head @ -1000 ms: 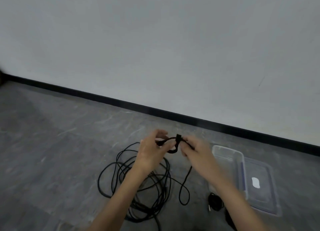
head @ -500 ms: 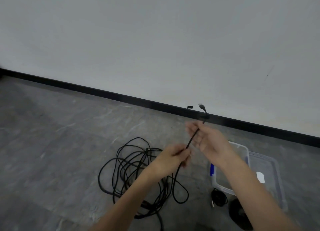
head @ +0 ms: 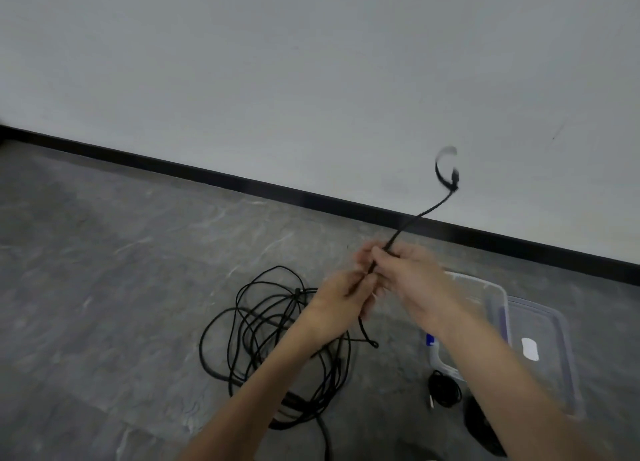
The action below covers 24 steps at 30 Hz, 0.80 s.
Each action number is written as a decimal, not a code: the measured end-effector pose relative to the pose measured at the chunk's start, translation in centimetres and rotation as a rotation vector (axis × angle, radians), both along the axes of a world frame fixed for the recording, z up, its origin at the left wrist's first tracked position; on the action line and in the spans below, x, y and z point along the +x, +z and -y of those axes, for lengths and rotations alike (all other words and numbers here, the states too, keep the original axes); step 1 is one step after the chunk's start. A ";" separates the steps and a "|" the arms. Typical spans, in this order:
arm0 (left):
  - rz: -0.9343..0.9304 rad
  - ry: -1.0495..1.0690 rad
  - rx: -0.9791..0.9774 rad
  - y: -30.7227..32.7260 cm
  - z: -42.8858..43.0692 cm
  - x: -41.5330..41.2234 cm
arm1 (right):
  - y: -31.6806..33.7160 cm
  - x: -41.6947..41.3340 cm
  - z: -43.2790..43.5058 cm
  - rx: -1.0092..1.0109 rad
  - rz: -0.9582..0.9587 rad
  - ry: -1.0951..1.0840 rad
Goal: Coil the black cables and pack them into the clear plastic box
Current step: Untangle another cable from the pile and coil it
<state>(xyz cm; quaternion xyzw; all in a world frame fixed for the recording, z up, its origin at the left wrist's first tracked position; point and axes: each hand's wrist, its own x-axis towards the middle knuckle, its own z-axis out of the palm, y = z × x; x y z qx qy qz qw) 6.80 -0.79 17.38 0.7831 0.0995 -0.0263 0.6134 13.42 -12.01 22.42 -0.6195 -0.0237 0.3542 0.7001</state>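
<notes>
Black cable [head: 415,216] pinched by both hands: left hand [head: 346,298] lower, right hand [head: 412,277] above, free end in air. Big tangle [head: 277,339] on floor, uncoiled. Small coil [head: 445,389] beside clear plastic box [head: 498,298], not yet packed. Most work left, I judge.

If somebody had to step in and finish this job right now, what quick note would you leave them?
Left hand: grips the black cable just below the right hand.
Right hand: pinches the same cable higher up; its free end sticks up, blurred.
More black cable lies in a loose tangle on the floor.
Clear plastic box: open at the right, its lid beside it. One small coiled cable lies on the floor in front of it.
Done: one small coil, not boxed.
Left: coil the tangle, pack everything into the box.
</notes>
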 end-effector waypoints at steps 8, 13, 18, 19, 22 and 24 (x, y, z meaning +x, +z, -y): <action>-0.020 -0.026 0.213 -1.0 -1.7 -0.9 | 0.4 1.5 0.7 0.189 -0.092 -0.127; -0.014 -0.048 0.182 0.0 -1.7 -0.8 | 0.9 0.4 -0.9 0.102 -0.003 -0.107; -0.050 -0.075 0.224 -0.4 -2.3 -1.6 | 1.2 2.9 0.7 0.293 -0.097 -0.279; -0.020 -0.047 0.198 -0.2 -2.1 -1.4 | 0.7 1.8 0.1 0.173 -0.064 -0.126; 0.040 -0.012 0.101 0.7 -1.6 -0.7 | 0.2 -0.5 -1.9 -0.067 0.076 0.076; 0.003 -0.038 0.108 0.8 -2.1 -1.1 | 1.0 0.5 -1.8 0.065 0.083 -0.114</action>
